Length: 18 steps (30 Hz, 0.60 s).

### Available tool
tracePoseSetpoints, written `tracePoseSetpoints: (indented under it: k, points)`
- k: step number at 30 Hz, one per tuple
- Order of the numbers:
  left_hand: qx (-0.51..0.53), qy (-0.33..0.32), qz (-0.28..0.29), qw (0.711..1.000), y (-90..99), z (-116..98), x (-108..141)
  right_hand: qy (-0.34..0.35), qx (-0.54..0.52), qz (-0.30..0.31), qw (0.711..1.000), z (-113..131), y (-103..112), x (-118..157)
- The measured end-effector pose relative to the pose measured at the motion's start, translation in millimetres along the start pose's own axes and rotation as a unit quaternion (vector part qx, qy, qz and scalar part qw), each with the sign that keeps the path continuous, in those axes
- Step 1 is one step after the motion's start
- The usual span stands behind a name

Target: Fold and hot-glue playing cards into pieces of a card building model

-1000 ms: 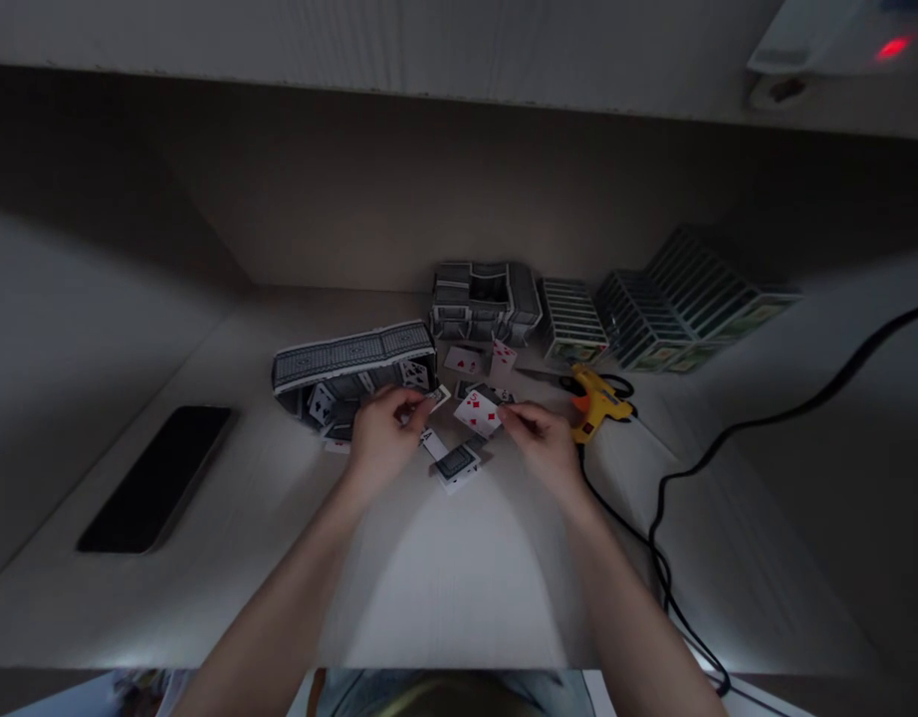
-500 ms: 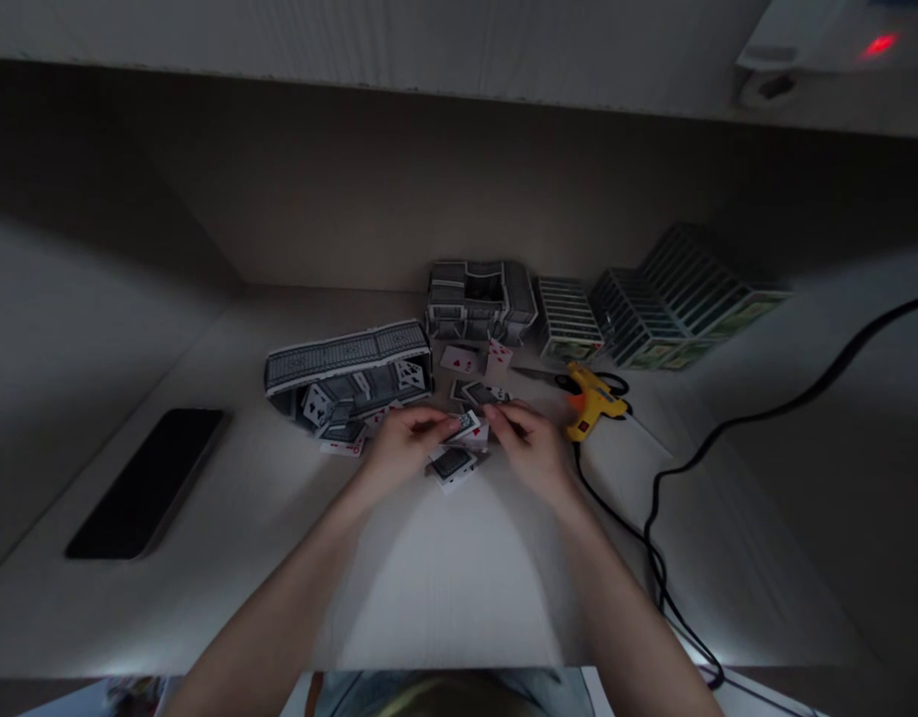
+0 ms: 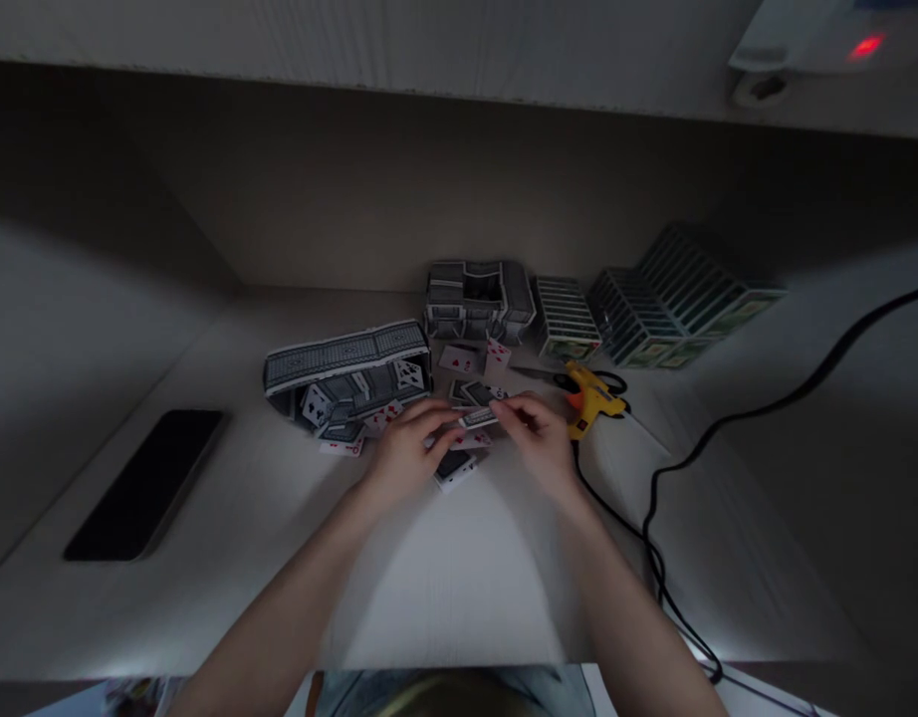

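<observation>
A small strip of playing card [image 3: 479, 418], patterned back showing, is pinched between my two hands above the table. My left hand [image 3: 408, 448] grips its left end with thumb and fingers. At its right end, the fingertips of my right hand [image 3: 538, 438] are closed on it. Below lie a small stack of cards [image 3: 457, 468] and a red-suited card [image 3: 475, 438]. Just beyond my hands are more loose cards [image 3: 459, 358]. To the left stands a long box built from cards [image 3: 346, 354], with loose cards inside its open front.
Behind stands another card-built structure [image 3: 478, 299], with green-edged slatted blocks [image 3: 568, 319] to its right. A yellow glue gun [image 3: 593, 398] lies over scissors [image 3: 615, 381], its black cable [image 3: 660, 478] running along the right. A phone [image 3: 145, 483] rests at left. A shelf [image 3: 399, 50] overhangs the desk.
My hands have brought the card strip level between them, its right end now in my right fingers. The left hand has turned slightly, with its thumb lower.
</observation>
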<state>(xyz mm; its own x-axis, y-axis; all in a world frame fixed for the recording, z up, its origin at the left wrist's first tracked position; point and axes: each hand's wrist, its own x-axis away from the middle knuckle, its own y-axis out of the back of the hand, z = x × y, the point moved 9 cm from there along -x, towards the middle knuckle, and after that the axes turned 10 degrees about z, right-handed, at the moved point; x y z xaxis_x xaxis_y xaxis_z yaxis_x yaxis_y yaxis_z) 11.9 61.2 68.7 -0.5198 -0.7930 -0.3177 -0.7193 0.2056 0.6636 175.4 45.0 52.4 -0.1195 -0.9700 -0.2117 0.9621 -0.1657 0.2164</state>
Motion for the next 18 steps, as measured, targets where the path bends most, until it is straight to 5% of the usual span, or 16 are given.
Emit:
tracePoseSetpoints:
  k: [5,11,18]
  points:
    - [-0.017,-0.011,-0.053,0.998,10.1,1,3,-0.128,-0.129,0.017,0.983,-28,-2,2]
    - [0.071,0.085,-0.125,0.986,16.6,26,12,-0.165,-0.241,0.079,0.953,-30,-20,6]
    - [-0.004,0.037,-0.095,0.995,20.9,9,6,-0.190,-0.276,0.098,0.937,-33,-26,9]
